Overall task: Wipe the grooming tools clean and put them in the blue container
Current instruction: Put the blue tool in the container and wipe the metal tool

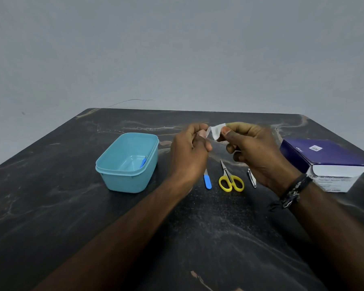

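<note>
Both hands are raised over the dark table, pinching a small white wipe packet [216, 131] between them. My left hand [190, 153] grips its left end and my right hand [254, 152] its right end. Below them lie a blue-handled tool [207, 180], yellow-handled scissors [230, 179] and a metal nail clipper [252, 178], side by side on the table. The blue container [114, 177] stands open to the left, with one blue-handled tool [143, 162] lying inside against its right wall.
A purple and white box of alcohol swabs [324, 162] sits at the right edge of the table. The black marbled tabletop [208, 227] ends at a grey wall behind.
</note>
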`<state>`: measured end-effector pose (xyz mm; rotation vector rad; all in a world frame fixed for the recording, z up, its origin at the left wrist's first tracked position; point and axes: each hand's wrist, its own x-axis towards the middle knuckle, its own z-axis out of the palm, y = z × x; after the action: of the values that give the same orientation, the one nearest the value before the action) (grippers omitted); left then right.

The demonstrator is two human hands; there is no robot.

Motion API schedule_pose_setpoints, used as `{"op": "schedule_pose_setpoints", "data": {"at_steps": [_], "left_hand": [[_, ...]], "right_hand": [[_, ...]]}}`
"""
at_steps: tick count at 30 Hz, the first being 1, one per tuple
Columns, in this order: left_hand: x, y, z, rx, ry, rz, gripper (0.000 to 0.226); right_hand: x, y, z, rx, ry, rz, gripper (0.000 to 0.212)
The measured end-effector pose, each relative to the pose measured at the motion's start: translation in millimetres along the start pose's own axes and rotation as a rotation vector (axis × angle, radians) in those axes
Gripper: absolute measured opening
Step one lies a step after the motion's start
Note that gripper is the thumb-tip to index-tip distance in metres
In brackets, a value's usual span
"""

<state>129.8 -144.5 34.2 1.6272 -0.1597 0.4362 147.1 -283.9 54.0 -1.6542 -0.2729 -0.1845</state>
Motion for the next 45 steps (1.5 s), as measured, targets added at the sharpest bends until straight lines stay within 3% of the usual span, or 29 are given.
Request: {"op": "schedule_pose_setpoints", "data": {"at_steps": [7,13,25,45], "left_hand": [[1,6,-2,-0.11,0.029,-0.064,0.029],[-5,5,2,-0.059,-0.044,-0.031,0.029],[-8,4,3,0.021,-0.039,0.036,0.027],[-7,-7,0,0.058,-0.102,0.112,0.042]], "right_hand": [[1,4,0,-0.043,0.072,0.029,0.013],[2,6,0,0.004,0.081,0.064,0.014],[2,6,2,0.036,0.09,0.11,0.015],[1,11,0,0.054,-0.036,0.096,0.017]]}}
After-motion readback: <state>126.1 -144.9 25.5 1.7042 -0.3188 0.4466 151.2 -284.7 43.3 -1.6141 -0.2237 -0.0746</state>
